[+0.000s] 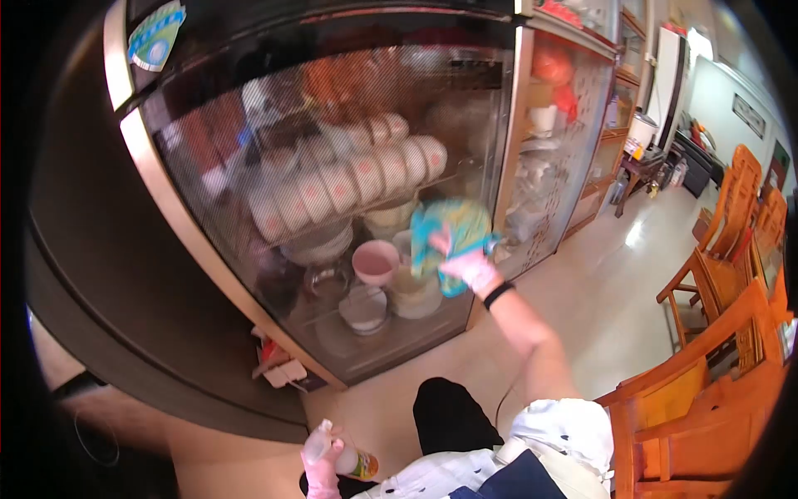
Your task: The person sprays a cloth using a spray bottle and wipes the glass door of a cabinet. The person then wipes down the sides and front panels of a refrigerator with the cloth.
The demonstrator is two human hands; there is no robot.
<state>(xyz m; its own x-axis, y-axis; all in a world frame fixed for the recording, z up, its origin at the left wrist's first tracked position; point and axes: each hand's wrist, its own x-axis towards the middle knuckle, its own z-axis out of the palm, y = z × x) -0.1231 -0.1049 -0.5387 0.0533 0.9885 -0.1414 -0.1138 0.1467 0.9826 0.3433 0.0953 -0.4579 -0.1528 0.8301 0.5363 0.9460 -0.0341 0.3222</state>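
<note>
Cloth: sweep flat over cabinet door with right hand, finger spread unclear; hold bottle clear in curled left fingers.

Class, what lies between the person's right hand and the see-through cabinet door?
In the head view, a blue-green cloth lies between the right hand and the see-through cabinet door.

One head camera
It looks forward and down, near a glass cabinet, with floor at right.

Cab. w/ stacked bowls; wdn chairs on flr.
</note>
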